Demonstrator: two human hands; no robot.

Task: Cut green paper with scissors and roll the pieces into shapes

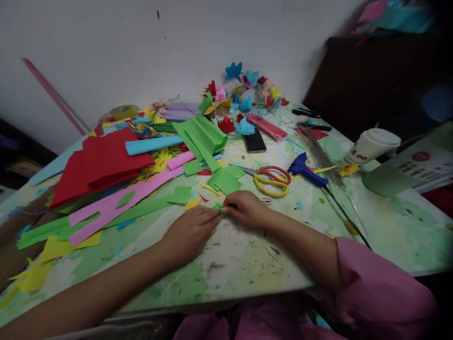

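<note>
Just on your side of the scissors (260,175), and a bit to the left, a small green paper (217,206) sits between the tips of your two hands. Your right hand (247,209) is nearer the scissors, its fingers pinched on the paper. Your left hand (193,231) meets it from the side away from the scissors, fingers together; I can't tell if they grip, or which way the paper's long side runs.

The held green paper (217,206) looks matt, the phone (255,141) smooth.
</note>
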